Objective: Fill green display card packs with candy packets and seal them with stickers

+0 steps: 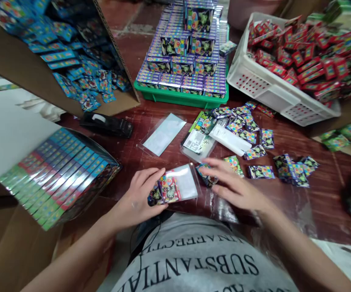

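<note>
My left hand (140,194) grips the left end of a clear plastic sleeve (185,183) that holds small colourful packets (166,190). My right hand (230,182) hovers at the sleeve's right end, its fingers pinched on a small purple packet (206,175) at the sleeve's mouth. Both hands are at the near edge of the dark red table (321,202), just in front of my chest.
Loose small packets (254,138) lie scattered past my right hand. Empty clear sleeves (163,134) and a black tape dispenser (108,123) lie mid-table. A green tray of purple boxes (181,97), a white basket of red packets (272,91), a cardboard box of blue packets (80,61) and wrapped stacks (59,170) surround the space.
</note>
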Demonstrator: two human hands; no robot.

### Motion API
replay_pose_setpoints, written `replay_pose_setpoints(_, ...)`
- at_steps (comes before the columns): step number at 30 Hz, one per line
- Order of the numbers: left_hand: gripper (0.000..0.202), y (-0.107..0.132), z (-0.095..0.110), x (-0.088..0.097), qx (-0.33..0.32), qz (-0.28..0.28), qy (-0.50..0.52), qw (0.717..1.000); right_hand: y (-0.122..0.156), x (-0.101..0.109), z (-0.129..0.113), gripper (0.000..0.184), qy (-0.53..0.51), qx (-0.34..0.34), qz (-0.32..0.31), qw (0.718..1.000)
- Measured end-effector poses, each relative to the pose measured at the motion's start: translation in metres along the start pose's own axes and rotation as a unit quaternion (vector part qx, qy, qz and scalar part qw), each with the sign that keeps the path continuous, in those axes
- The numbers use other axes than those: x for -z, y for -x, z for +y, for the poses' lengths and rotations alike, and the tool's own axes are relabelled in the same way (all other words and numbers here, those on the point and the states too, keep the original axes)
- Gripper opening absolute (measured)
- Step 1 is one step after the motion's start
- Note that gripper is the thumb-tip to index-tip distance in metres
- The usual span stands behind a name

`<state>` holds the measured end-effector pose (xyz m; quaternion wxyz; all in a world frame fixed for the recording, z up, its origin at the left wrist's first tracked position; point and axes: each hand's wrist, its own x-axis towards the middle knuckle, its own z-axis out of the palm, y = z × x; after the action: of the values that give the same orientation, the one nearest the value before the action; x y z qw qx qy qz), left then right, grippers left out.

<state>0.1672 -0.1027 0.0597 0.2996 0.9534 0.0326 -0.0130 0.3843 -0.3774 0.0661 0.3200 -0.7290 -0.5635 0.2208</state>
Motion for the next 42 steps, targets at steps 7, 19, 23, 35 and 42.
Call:
replay_pose_setpoints(7,0.087,0.0,-0.005,0.004,0.005,0.0,-0.002,1.0,0.036,0.062,0.065,0.066,0.277,-0.067,-0.077,0.956)
replay_pose_setpoints(19,0.1,0.007,-0.002,0.005,-0.031,-0.047,0.15,0.987,-0.019,0.03,-0.01,0.075,-0.127,0.087,-0.114,0.981)
replay_pose_setpoints(23,0.1,0.012,-0.001,0.001,-0.032,-0.042,0.171,0.984,-0.023,0.028,-0.012,0.074,-0.106,0.082,-0.081,0.988)
replay_pose_setpoints(35,0.089,0.011,0.001,0.0,-0.033,-0.012,0.035,0.999,-0.03,0.019,-0.018,0.068,0.001,0.09,-0.082,0.993)
replay_pose_setpoints(42,0.09,0.014,0.005,-0.005,-0.016,0.013,0.053,0.998,-0.024,0.014,-0.015,0.064,-0.031,0.113,-0.048,0.992)
